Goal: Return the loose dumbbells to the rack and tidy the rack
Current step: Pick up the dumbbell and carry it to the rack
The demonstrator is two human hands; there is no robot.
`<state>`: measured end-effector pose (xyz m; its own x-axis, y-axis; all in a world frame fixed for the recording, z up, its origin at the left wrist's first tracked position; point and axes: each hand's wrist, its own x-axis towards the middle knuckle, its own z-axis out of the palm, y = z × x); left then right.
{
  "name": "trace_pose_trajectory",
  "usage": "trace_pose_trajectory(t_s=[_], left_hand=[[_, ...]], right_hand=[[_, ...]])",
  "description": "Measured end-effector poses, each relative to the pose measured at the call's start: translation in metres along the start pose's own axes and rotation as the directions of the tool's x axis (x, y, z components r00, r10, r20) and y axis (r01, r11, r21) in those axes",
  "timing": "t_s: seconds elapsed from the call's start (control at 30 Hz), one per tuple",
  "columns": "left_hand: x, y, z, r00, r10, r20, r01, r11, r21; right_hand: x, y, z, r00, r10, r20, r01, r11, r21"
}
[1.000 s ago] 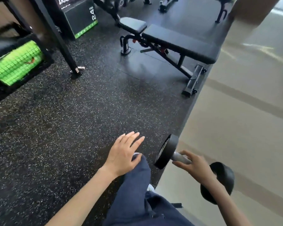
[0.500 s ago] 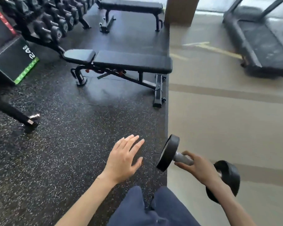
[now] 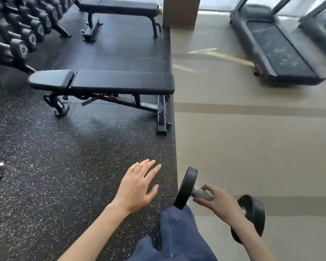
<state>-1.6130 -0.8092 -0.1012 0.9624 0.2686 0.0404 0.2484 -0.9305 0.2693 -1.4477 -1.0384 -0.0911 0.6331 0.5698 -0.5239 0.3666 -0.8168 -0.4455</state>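
Note:
My right hand (image 3: 217, 201) grips the metal handle of a black round-headed dumbbell (image 3: 186, 187), carried low at the bottom right above the seam between the rubber mat and the beige floor. My left hand (image 3: 137, 185) hangs in front of me with its fingers spread and holds nothing. The dumbbell rack (image 3: 17, 32) fills the top left corner, loaded with several black dumbbells in rows.
An adjustable bench (image 3: 105, 83) lies straight ahead across the mat. A flat bench (image 3: 119, 8) stands behind it. Two treadmills (image 3: 275, 44) sit on the beige floor at the right. A brown pillar (image 3: 181, 12) rises at top centre. My blue-trousered leg (image 3: 177, 232) steps forward.
The view has swung to the right and forward: the bench now lies square ahead, the rack and treadmills have come into sight. Both hands keep their poses, the dumbbell still held.

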Motion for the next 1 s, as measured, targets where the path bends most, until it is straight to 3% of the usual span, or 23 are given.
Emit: trace_pose_trajectory(t_s=[0.13, 0.3, 0.47, 0.77, 1.0], left_hand=[[0.087, 0.005, 0.001, 1.000, 0.005, 0.006, -0.005, 1.000, 0.031], [0.194, 0.017, -0.004, 1.000, 0.010, -0.018, -0.009, 0.998, 0.057], [0.262, 0.015, 0.001, 0.999, -0.015, 0.028, 0.014, 0.999, 0.046], [0.410, -0.045, 0.007, 0.999, -0.007, 0.038, 0.007, 1.000, 0.001], [0.536, -0.105, -0.028, 1.000, 0.002, -0.001, -0.002, 1.000, -0.010]], right_hand=[[0.061, 0.011, -0.062, 1.000, -0.015, 0.005, 0.015, 0.999, 0.042], [0.131, 0.023, -0.142, 0.998, -0.061, -0.028, 0.060, 0.998, -0.028], [0.194, 0.026, -0.185, 0.998, -0.056, -0.008, 0.055, 0.997, -0.046], [0.332, -0.002, -0.245, 0.997, -0.045, 0.061, 0.050, 0.996, -0.077], [0.435, -0.057, -0.323, 0.997, -0.076, 0.003, 0.076, 0.988, -0.134]])
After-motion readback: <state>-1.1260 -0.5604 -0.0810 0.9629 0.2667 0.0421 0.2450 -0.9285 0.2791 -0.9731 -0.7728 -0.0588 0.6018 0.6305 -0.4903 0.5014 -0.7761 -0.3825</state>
